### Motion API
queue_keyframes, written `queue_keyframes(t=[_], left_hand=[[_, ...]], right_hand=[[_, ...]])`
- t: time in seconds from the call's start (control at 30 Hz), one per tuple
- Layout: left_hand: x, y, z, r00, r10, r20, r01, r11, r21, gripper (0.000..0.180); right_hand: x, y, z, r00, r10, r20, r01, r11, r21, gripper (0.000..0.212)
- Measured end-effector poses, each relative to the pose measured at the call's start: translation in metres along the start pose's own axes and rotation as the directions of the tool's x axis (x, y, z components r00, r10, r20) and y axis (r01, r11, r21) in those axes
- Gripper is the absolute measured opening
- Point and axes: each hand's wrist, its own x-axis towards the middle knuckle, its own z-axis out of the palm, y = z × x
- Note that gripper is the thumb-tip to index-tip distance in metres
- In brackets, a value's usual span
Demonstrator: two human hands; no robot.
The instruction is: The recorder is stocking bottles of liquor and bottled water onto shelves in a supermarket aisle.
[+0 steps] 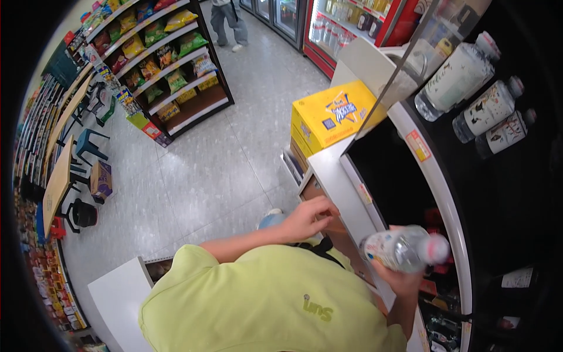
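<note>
My right hand point(401, 278) is wrapped round a clear plastic bottle point(403, 246) with a printed label and a pale pinkish cap. The bottle lies tilted, its cap pointing right, over the edge of a dark-inside display case point(454, 193) with a white rim. Beside the case's white ledge point(335, 176), my left hand point(311, 219) hovers with loosely bent fingers, the thumb apart and nothing seen in it. Three similar clear bottles point(456, 76) with pale labels form a row against the dark interior at upper right.
A yellow carton point(334, 114) sits at the ledge's far end. Beyond it is a red-framed drinks fridge point(346, 26). A snack shelf point(161, 64) stands across the grey floor, and a person point(227, 23) is behind it. A white counter point(120, 299) lies at lower left.
</note>
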Motion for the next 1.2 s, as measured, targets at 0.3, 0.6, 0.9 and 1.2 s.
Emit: queue_keyframes(t=[0.3, 0.6, 0.9, 1.2], left_hand=[[-0.007, -0.007, 0.005, 0.999, -0.032, -0.009, 0.032, 0.999, -0.031, 0.019], [-0.015, -0.013, 0.006, 0.996, -0.042, -0.077, 0.038, 0.998, -0.053, 0.018], [-0.028, -0.02, 0.003, 0.986, -0.101, -0.135, 0.084, 0.988, -0.128, 0.019], [-0.046, -0.019, -0.007, 0.959, -0.18, -0.218, 0.152, 0.979, -0.137, 0.02]], right_hand=[[0.035, 0.095, 0.033, 0.954, 0.295, 0.061, -0.298, 0.896, 0.33, 0.052], [0.122, 0.124, 0.002, 0.813, 0.516, -0.269, -0.358, 0.808, 0.467, 0.057], [0.236, 0.203, -0.02, 0.762, 0.171, -0.624, 0.002, 0.964, 0.267, 0.065], [0.312, 0.303, -0.056, 0.653, 0.127, -0.746, -0.001, 0.986, 0.167, 0.059]])
